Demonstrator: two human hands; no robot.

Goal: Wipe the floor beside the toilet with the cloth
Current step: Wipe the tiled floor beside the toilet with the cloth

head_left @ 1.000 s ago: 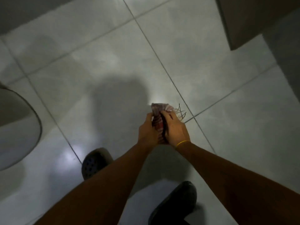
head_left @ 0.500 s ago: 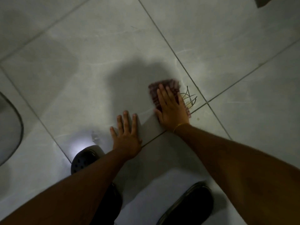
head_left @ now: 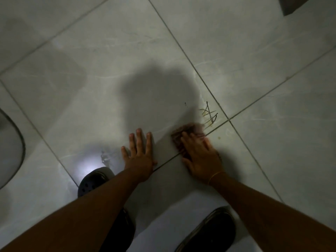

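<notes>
A reddish-brown cloth lies flat on the pale grey tiled floor, blurred by motion. My right hand presses down on the cloth with spread fingers and covers most of it. To its left, my left hand rests palm-down on the bare tile, fingers apart, holding nothing. The curved rim of the toilet shows at the left edge. Dark scribble-like marks sit on the tile just beyond the cloth, beside a grout crossing.
My two feet in dark slippers stand below my arms: the left slipper and the right slipper. A dark cabinet corner juts in at the top right. A bright glare spot reflects off the tile near the left slipper.
Both hands held the cloth bunched above the floor a second ago. Since then the right hand has pressed it flat and slid it back toward me, off the marks; the left hand is planted on the tile.
</notes>
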